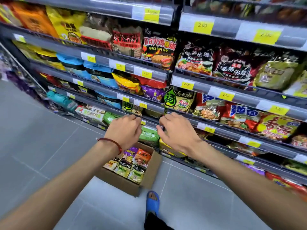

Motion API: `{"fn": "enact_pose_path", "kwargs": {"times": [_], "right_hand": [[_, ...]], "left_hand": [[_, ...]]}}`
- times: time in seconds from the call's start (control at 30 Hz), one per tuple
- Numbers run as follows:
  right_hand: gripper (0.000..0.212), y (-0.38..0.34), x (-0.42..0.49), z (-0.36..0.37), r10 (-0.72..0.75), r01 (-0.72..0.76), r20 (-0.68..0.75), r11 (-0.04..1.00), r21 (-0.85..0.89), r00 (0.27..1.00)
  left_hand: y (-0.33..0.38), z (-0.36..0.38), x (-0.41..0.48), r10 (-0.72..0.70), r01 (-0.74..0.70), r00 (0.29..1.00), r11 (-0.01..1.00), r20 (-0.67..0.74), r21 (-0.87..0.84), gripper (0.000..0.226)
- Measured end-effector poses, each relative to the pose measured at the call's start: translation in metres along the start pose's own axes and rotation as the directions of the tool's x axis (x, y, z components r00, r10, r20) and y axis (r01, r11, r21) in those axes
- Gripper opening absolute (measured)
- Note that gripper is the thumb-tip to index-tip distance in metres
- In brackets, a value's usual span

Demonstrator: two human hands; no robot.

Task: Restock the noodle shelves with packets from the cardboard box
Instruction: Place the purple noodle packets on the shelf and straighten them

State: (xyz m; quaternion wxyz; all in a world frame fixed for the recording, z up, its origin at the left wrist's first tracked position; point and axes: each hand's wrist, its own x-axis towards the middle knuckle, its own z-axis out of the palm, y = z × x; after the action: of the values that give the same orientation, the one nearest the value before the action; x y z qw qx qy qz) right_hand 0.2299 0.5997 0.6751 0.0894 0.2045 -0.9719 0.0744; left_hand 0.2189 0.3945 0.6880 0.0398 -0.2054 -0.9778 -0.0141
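A cardboard box (119, 181) stands open on the floor against the shelf foot. It holds several noodle packets (132, 165), upright in rows. Above the box, my left hand (126, 130) and my right hand (176, 131) hover side by side at the front rail of a low noodle shelf (232, 132). Their fingers are curled and slightly apart, and I see nothing held in either. Between the fingertips is a dark gap (151, 114) on the shelf, beside a yellow-green packet (179, 100). A green packet (149, 136) lies on the shelf just below the hands.
Several tiers of shelves packed with noodle packets rise ahead and run off to the right, with yellow price tags (202, 25) on their rails. Grey tiled floor (41, 130) spreads to the left. My foot in a blue slipper (152, 201) stands right of the box.
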Motion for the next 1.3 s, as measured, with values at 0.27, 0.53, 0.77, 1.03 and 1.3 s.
{"fn": "enact_pose_path", "kwargs": {"times": [0.27,0.53,0.77,1.03,1.3], "right_hand": [[0.041,-0.022,0.082,0.057,0.242,-0.232,0.213,0.97,-0.074,0.947],[0.043,-0.074,0.141,0.113,0.496,-0.485,0.218,0.868,-0.106,0.841],[0.035,-0.137,0.165,0.208,0.729,-0.765,0.275,0.644,0.036,0.627],[0.044,-0.172,0.162,0.372,0.751,-0.842,0.405,0.53,0.101,0.521],[0.028,-0.173,0.134,0.556,0.673,-0.8,0.445,0.559,0.217,0.591]], "left_hand": [[-0.086,0.046,0.056,0.001,0.001,0.994,1.0,0.111,-0.018,0.028],[-0.183,0.109,0.088,0.1,-0.09,0.976,0.994,0.192,-0.057,0.03],[-0.264,0.201,0.092,0.236,-0.186,0.9,0.969,0.368,-0.165,0.031],[-0.305,0.332,0.076,0.161,-0.071,0.869,0.977,0.468,-0.203,0.019],[-0.339,0.517,0.04,0.072,0.071,0.822,0.971,0.565,-0.227,0.017]]}}
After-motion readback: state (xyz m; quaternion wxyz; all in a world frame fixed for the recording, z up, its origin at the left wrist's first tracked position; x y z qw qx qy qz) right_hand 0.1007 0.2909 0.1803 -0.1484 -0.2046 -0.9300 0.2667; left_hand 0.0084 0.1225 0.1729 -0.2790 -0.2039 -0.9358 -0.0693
